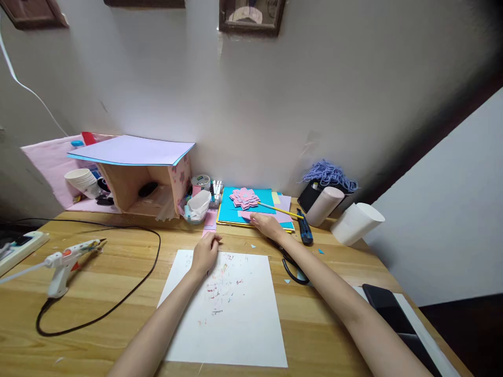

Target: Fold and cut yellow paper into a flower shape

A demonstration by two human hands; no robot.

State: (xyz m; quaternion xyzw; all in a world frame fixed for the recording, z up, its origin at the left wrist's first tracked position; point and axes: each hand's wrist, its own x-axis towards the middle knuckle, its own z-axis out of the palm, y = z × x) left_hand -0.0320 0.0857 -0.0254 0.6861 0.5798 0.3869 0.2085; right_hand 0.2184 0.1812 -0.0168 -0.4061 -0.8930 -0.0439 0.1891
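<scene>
My right hand [267,225] reaches over a stack of coloured paper [228,208], its fingers closed on the end of a pink paper strip [245,214]. Behind the fingers lies a layered pink paper flower [244,198], beside a yellow pencil [281,210]. Black-handled scissors [293,269] lie partly under my right forearm. My left hand [206,254] rests at the far edge of a paint-marked white sheet [247,335]. Its fingers are curled, close to small pink paper pieces [210,220]; the palm side is hidden.
A glue gun [61,272] with a looping black cord lies left. Behind stand a box with a lilac top [133,150] and a plastic-lined tub [197,207]. A blue cutter [304,229], paper rolls [356,224] and a black case [389,306] are at right.
</scene>
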